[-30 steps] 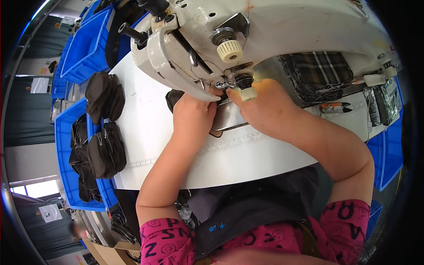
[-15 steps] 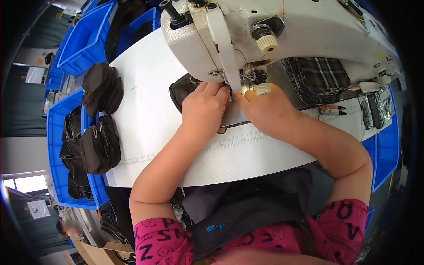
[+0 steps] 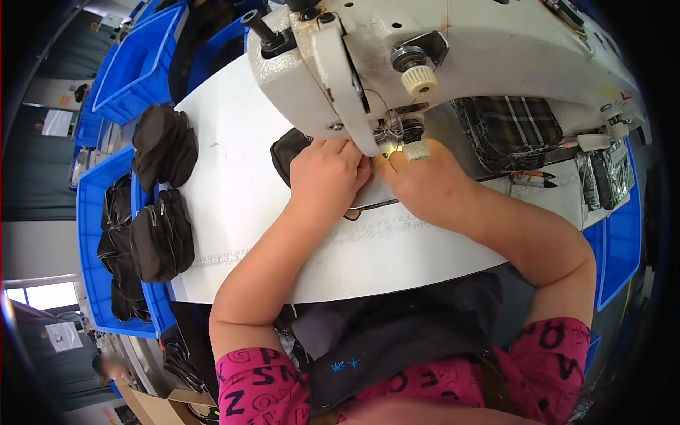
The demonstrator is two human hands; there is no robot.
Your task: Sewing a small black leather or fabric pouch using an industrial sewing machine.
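Note:
My left hand [image 3: 324, 172] lies beside the needle area of a white sewing machine [image 3: 333, 64], its fingers curled and pressed together on a dark brown fabric pouch [image 3: 285, 151]. Part of the pouch shows left of the hand; the rest is under my fingers and the machine head. Close by on the right, my right hand [image 3: 431, 180] is closed, thumb and fingers together by the lit presser foot. What its fingertips grip is hidden behind the machine's cream-coloured knob [image 3: 416, 149].
Dark brown pouches [image 3: 163, 234] are piled at the left table edge, by a blue bin [image 3: 91, 212] holding more. Under the machine arm lies a stack of plaid fabric pieces [image 3: 513, 127]. Pens [image 3: 531, 178] lie to the right. A printed ruler strip [image 3: 375, 228] crosses the white table.
The machine head appears slightly farther left in the view. My left fingers have curled in a little more at the needle area; my right hand has barely moved.

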